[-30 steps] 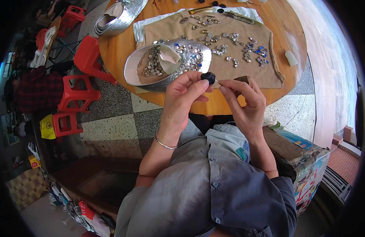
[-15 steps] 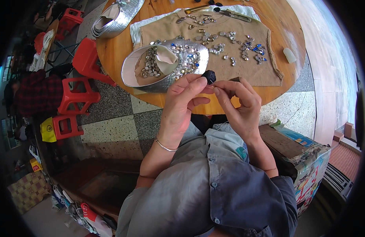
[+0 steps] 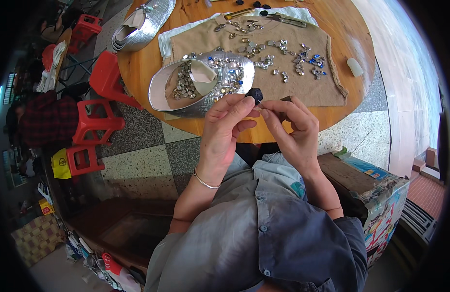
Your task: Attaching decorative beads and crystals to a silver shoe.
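Observation:
My left hand (image 3: 225,119) is closed, thumb and fingers pinching a small black, ruffled, rose-like piece (image 3: 254,95). Close on its right, my right hand (image 3: 298,127) has thumb and forefinger pressed together just below the black piece. Whatever lies between those fingertips is too small to make out. A dark brown bit (image 3: 286,99) shows at its bent fingers. Just beyond my left hand sits a shiny silver, cap-like piece (image 3: 208,104) with a pale lining, holding loose gems (image 3: 185,85) and studded with clear and blue stones.
On the round wooden table (image 3: 359,29), a tan cloth (image 3: 308,92) bears scattered clear and blue gems (image 3: 299,68), tweezers (image 3: 239,13) and a cutter (image 3: 288,20). Another silver piece (image 3: 152,29) lies far left. Red stools (image 3: 101,121) stand left; a cardboard box (image 3: 351,175) is at right.
The view has shifted slightly. The black piece looks a little turned, and my fingers stay pinched around and beside it.

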Demonstrator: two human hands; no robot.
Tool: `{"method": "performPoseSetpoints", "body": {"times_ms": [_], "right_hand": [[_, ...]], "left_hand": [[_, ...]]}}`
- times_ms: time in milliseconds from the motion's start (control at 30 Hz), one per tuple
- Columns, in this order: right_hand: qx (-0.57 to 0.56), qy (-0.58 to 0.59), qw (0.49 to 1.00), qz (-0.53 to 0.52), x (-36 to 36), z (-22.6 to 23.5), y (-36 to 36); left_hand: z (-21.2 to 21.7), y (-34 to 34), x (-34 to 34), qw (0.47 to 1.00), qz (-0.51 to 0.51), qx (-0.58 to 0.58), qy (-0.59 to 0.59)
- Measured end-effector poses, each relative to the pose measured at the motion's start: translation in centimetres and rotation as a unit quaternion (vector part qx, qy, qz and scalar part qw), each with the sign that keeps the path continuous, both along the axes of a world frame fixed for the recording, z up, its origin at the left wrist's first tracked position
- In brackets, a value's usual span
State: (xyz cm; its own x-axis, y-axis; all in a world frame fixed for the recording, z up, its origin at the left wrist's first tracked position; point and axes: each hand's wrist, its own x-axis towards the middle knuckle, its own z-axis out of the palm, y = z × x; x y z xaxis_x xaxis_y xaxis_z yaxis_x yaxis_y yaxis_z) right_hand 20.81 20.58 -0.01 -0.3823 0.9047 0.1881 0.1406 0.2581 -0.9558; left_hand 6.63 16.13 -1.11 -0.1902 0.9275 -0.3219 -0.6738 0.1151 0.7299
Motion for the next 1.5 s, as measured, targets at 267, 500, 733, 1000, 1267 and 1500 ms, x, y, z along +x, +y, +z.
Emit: {"method": "performPoseSetpoints", "body": {"times_ms": [267,500,733,1000,1267,1500], "right_hand": [[-0.034,0.037,0.999,0.021,0.1,-0.9,0.1],[-0.057,0.074,0.996,-0.011,-0.1,-0.6,0.1],[-0.083,0.072,0.994,0.008,0.3,-0.9,0.4],[-0.122,0.093,0.988,0.02,0.4,-1.0,0.3],[-0.176,0.089,0.98,0.033,0.6,-0.3,0.1],[-0.207,0.112,0.971,0.032,0.8,-0.5,0.1]], "left_hand": [[-0.1,-0.1,0.1,1.0,0.016,-0.001,0.026],[-0.4,-0.1,0.1,0.999,-0.006,-0.008,-0.038],[-0.3,0.1,-0.3,0.999,-0.016,-0.015,-0.044],[0.0,0.2,-0.3,0.999,-0.03,-0.019,0.022],[0.3,0.1,0.1,0.999,0.0,-0.012,0.05],[0.2,0.1,0.3,0.998,-0.001,-0.017,0.063]]}}
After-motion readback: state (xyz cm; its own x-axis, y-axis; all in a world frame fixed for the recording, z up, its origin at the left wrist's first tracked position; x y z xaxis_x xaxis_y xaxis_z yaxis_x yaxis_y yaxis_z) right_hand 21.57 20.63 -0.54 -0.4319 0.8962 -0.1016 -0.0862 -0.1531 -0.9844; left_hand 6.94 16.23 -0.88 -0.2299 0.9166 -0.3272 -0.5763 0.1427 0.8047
